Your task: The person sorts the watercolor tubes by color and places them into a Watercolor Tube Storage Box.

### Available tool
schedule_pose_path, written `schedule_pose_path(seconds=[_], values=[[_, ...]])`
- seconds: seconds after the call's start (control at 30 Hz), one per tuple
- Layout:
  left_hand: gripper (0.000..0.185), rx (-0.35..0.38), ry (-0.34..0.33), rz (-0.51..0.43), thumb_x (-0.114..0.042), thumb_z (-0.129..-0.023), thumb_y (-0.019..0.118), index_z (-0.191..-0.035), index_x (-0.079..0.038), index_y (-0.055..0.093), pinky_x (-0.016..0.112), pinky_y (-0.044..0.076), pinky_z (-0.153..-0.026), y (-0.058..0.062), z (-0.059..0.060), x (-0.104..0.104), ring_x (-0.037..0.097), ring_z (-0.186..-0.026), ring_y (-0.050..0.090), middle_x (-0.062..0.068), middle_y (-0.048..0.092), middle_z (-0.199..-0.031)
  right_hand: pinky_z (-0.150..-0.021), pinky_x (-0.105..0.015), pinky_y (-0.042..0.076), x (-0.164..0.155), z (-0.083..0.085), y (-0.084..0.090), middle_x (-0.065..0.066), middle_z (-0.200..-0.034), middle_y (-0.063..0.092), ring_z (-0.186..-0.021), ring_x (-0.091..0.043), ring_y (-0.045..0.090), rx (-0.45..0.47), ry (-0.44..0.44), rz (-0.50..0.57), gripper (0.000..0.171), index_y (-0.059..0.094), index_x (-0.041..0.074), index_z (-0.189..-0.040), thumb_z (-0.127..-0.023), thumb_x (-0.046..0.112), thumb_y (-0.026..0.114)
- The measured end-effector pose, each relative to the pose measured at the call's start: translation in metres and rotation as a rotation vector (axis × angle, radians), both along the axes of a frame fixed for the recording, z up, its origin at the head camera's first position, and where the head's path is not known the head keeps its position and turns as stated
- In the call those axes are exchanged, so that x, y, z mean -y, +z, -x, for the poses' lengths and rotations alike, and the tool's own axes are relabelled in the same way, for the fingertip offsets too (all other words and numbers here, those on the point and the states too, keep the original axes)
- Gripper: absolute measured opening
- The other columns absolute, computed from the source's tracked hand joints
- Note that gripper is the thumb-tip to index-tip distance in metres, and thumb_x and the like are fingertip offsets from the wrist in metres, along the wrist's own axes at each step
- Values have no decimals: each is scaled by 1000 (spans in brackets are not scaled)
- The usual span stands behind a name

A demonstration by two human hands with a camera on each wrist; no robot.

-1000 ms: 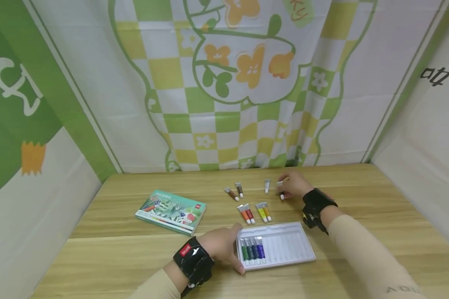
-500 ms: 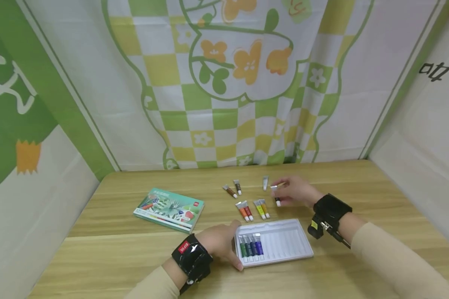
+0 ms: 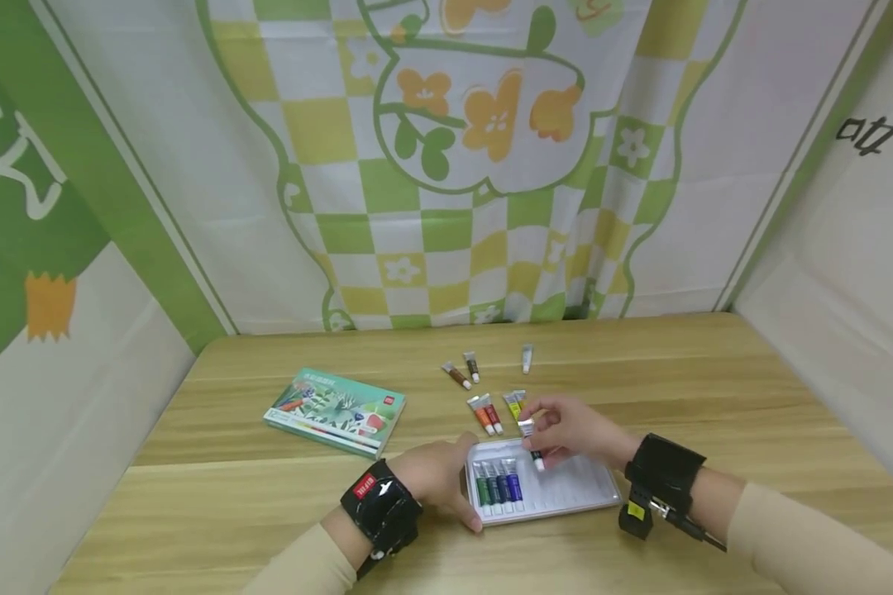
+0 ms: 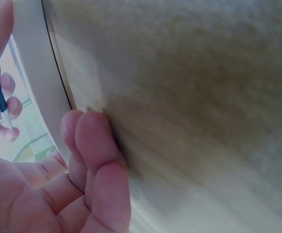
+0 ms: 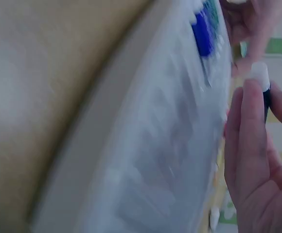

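My right hand [image 3: 576, 431] pinches a black paint tube [image 3: 537, 458] over the middle of the white plastic tray [image 3: 582, 486], its white cap pointing down and toward me. In the right wrist view, the tube's white cap [image 5: 260, 74] shows between fingertips and thumb. My left hand [image 3: 433, 478] grips the tray's left end, thumb at the near corner and fingers along the side. Several tubes, green through blue-violet [image 3: 515, 486], lie side by side in the tray's left slots; the slots further right show ridges partly covered by my right hand.
Behind the tray lie orange and red tubes [image 3: 484, 415], and a yellow tube [image 3: 513, 405] beside another partly hidden by my hand. Two brown tubes [image 3: 457, 375] and a white tube [image 3: 527, 359] are farther back. A green paint box [image 3: 335, 411] lies left on the wooden table [image 3: 216, 512].
My right hand has lifted the black tube from the back right of the table and carried it toward me and left, over the tray. My left hand keeps its place on the tray.
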State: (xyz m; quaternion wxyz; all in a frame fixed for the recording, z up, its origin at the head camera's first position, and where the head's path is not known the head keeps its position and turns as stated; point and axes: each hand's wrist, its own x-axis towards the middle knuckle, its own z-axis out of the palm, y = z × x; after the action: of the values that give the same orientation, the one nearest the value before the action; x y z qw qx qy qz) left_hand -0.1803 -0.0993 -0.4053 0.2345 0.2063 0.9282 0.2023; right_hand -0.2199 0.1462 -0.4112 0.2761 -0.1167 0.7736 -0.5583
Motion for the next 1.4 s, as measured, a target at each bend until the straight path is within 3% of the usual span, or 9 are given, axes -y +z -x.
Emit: schedule_pose_path(seconds=[0.27,0.5,0.73,0.97,1.17,1.4], values=[[105,3,1,-3,-38,-62,99,-145,-5,43,43,52,-93,3,1,0,30,-103,66,23,67,-122,-61,-37,60,11,-25,-10,-10,-88,56,-67,-19,63,-58,-32,-6,35,58,-1,-114,-86,-1,79],[107,2,7,3,-38,-62,99,-147,-4,42,43,52,-95,6,1,-1,32,-106,67,24,66,-124,-55,-32,58,14,-33,-15,-7,-86,53,-62,-16,60,-130,-38,-55,34,58,3,-109,-84,-2,81],[106,14,9,1,-39,-63,99,-146,-6,43,42,52,-92,4,1,-3,30,-103,67,23,67,-122,-54,-25,46,14,-33,-11,0,-79,58,-60,-12,57,-328,69,-226,34,62,8,-105,-81,8,86],[105,17,5,12,-40,-62,99,-145,-7,44,41,53,-91,2,2,-3,29,-102,67,22,67,-122,-66,-30,46,11,-32,-1,5,-85,62,-76,-14,56,-415,191,-426,40,68,8,-115,-81,16,88],[105,18,6,20,-39,-62,99,-146,-8,43,42,53,-90,3,2,-3,29,-101,67,23,67,-121,-69,-30,50,7,-36,4,4,-91,66,-80,-12,58,-470,225,-456,48,71,2,-123,-80,17,88],[107,15,11,29,-42,-61,99,-146,-9,43,41,53,-89,0,1,-1,30,-101,67,23,67,-122,-71,-29,51,7,-39,1,-2,-104,75,-83,-11,61,-518,257,-452,37,77,3,-112,-80,17,88]])
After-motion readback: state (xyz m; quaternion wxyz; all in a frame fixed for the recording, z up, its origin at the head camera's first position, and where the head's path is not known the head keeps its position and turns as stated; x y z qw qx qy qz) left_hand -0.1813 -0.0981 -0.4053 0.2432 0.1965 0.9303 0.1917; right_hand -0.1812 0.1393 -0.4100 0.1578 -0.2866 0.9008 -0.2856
